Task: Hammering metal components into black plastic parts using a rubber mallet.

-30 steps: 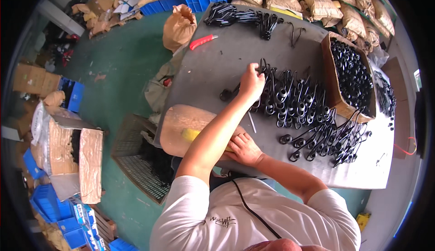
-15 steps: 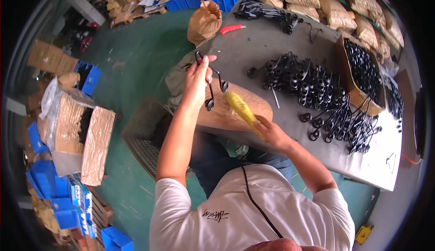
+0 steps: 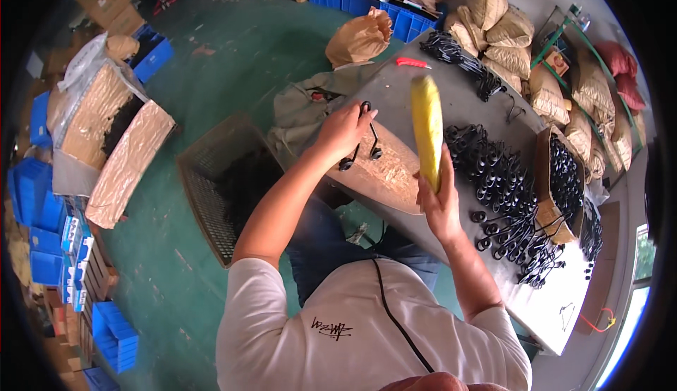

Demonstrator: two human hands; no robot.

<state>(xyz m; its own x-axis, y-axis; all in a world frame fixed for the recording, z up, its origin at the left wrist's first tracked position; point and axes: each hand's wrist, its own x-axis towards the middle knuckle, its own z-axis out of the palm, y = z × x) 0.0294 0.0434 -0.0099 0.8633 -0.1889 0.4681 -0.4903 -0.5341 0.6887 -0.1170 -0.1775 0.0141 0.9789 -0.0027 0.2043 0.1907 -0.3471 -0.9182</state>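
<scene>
In the head view, my left hand [image 3: 342,129] grips a black bent rod [image 3: 374,139] around twelve o'clock over the tan board [image 3: 396,178]; my right hand [image 3: 441,200] grips a yellow club-like tool [image 3: 427,112], raised at two o'clock. I seem to be readying rod and tool; the next move likely calls for a steady rod, left fingers clear.

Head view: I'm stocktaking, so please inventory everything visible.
Bent rod: apparently 1, black, left hand
Club-shaped tool: 1, yellow, right hand
Table: 1, grey, right
Board: 1, brown, table edge
Hooked rods: many, black, table
Parts box: 1, brown, table's right
Knife: 1, red, table's far end
Paper bag: 1, brown, beyond table
Sacks: several, tan, upper right
Mesh crate: 1, beige, floor
Bins: several, blue, left and top
Open carton: 1, brown, left
Hands: 2, bare, centre
Shirt: 1, white, bottom
</scene>
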